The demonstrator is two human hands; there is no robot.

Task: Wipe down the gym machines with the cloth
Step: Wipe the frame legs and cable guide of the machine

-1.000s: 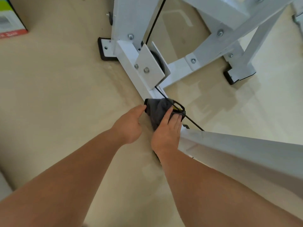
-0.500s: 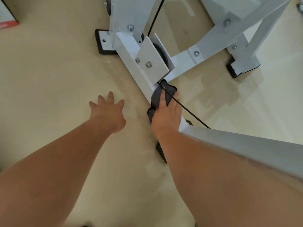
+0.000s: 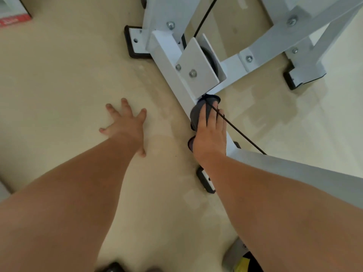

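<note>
A white gym machine frame (image 3: 167,61) lies low over the beige floor, with a bolted pulley plate (image 3: 198,67) and a black cable (image 3: 241,134) running down to the right. My right hand (image 3: 211,132) presses a dark grey cloth (image 3: 198,112) flat onto the frame's floor beam just below the pulley plate, fingers straight and pointing up the beam. The cable crosses over my fingers. My left hand (image 3: 125,124) rests flat on the floor to the left of the beam, fingers spread, holding nothing.
Black rubber feet (image 3: 135,48) (image 3: 205,179) (image 3: 294,81) sit under the frame ends. A slanted white bar (image 3: 306,173) crosses at the right above my forearm. A red and white box (image 3: 13,14) stands at the top left. Bare floor lies to the left.
My left hand let go of the cloth and moved left onto the floor. My right hand slid the cloth up the beam toward the pulley plate.
</note>
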